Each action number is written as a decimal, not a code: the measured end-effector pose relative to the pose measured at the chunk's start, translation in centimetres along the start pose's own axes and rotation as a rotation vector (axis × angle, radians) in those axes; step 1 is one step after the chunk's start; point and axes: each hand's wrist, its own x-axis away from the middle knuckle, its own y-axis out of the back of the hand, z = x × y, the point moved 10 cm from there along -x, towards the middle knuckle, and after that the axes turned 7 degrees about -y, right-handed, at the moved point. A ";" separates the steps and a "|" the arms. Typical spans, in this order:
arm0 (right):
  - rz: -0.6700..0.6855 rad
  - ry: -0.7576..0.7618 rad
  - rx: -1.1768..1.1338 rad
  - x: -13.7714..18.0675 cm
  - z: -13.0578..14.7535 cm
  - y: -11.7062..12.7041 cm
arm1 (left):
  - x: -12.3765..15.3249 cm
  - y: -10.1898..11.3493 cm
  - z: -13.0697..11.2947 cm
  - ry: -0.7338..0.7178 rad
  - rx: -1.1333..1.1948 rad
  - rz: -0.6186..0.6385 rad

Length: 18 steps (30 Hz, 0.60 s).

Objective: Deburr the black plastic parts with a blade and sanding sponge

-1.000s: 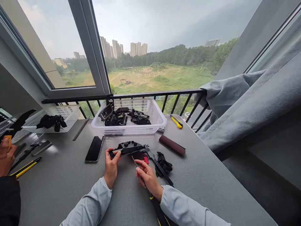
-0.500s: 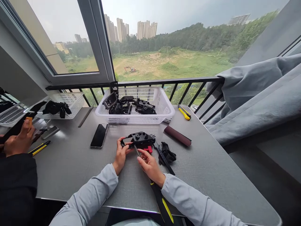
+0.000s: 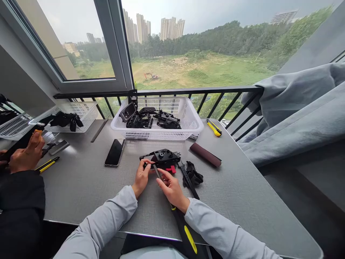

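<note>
Tabletop (image 3: pixel 231 205): black part (image 3: pixel 165 157) in left grip (image 3: pixel 141 177)

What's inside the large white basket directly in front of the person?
Black plastic parts lie in the large white basket, one tilted up at the left end. Their undersides and the basket floor beneath them are covered.

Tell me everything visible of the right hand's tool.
The tool has a thin grey, metallic-looking shaft and a thick black handle with yellow accents. The right hand holds the shaft, partly hiding it; the tip is at the black part, contact unclear. It points forward and left, handle end jutting past the table.
</note>
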 end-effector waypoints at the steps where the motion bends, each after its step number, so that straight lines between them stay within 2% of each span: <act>1: -0.008 0.003 0.008 -0.1 0.0 0.1 | 0.0 0.0 0.1 -0.003 -0.002 -0.003; 8: -0.024 0.039 0.070 -0.2 0.6 0.1 | 0.0 0.2 0.4 -0.035 -0.023 -0.013; 18: -0.037 0.090 0.153 0.4 1.7 0.1 | 0.3 0.1 -0.6 -0.110 -0.103 0.001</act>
